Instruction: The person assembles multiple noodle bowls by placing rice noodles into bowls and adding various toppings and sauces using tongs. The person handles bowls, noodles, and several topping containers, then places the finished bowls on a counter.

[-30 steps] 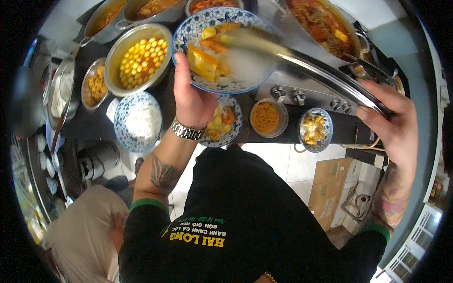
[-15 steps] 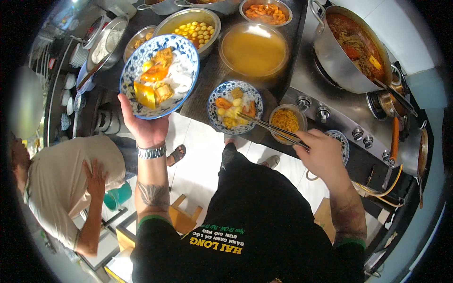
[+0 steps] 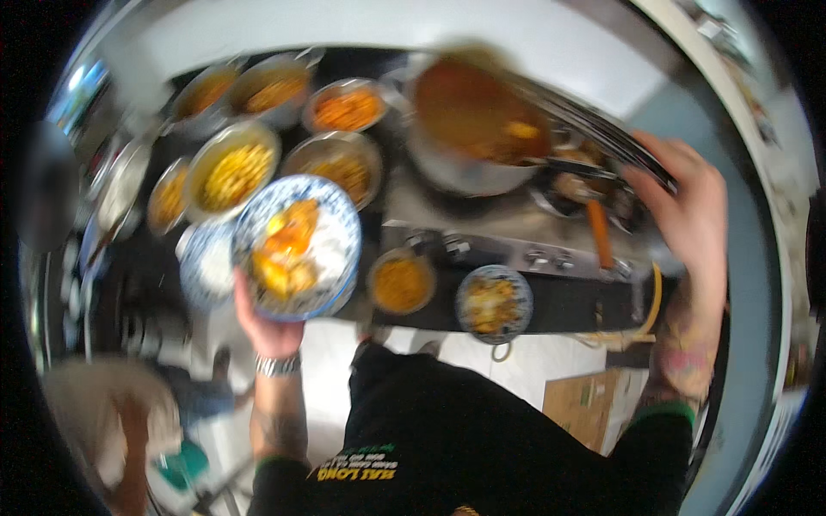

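My left hand (image 3: pixel 268 331) holds up a blue-and-white patterned bowl (image 3: pixel 344 232) with white noodles and orange and yellow toppings. The thumb lies on its rim and the palm is under it. Over at the right, my right hand (image 3: pixel 684 193) is closed round long dark chopsticks (image 3: pixel 594 125), smeared by motion. They slant across the right side of a large pot (image 3: pixel 469 176) of reddish-brown broth; whether their tips touch the broth I cannot tell. A second patterned bowl (image 3: pixel 202 275) with white food sits partly hidden behind the held one.
On the counter's front edge are a small bowl of yellow-orange food (image 3: pixel 402 284) and another filled patterned bowl (image 3: pixel 495 301). Behind stand basins of eggs (image 3: pixel 232 172) and orange food (image 3: pixel 346 109). An orange-handled utensil (image 3: pixel 599 232) lies across the stove. A co-worker (image 3: pixel 107 413) is at lower left.
The view has swung right. My right hand has lifted the chopsticks from the bowl on the counter and carried them up to the large pot. My left hand still holds its bowl.
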The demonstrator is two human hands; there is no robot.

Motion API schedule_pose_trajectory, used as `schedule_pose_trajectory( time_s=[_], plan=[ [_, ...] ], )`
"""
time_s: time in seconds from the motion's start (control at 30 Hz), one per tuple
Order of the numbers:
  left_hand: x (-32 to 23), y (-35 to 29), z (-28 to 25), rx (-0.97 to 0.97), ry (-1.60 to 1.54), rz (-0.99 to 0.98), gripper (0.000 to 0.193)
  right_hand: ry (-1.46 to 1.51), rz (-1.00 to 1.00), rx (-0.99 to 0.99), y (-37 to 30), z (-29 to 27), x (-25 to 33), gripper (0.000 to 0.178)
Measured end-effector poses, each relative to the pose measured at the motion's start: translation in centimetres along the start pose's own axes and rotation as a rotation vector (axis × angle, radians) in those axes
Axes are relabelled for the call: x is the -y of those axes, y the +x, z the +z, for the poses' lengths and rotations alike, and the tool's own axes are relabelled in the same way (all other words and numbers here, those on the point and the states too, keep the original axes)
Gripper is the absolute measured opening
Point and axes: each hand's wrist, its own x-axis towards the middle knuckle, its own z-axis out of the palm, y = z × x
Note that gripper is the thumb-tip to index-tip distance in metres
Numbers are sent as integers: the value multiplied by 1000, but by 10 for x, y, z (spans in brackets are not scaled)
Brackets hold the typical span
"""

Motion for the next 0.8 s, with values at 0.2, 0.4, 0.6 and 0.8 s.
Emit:
schedule_pose_trajectory(
  time_s=[0.2, 0.4, 0.6, 0.8],
  plan=[
    [14, 41, 49, 109, -59, -283, 59, -435, 53, 295, 56, 14, -31, 27],
    [13, 73, 62, 248, -2, -348, 57, -565, -57, 407, 65, 59, -20, 16],
    [21, 89, 70, 191, 112, -315, 58, -592, 45, 407, 69, 77, -30, 17],
    [17, 91, 48, 81, 173, -368, 58, -509, 177, 555, 63, 68, -52, 31]
  ],
)
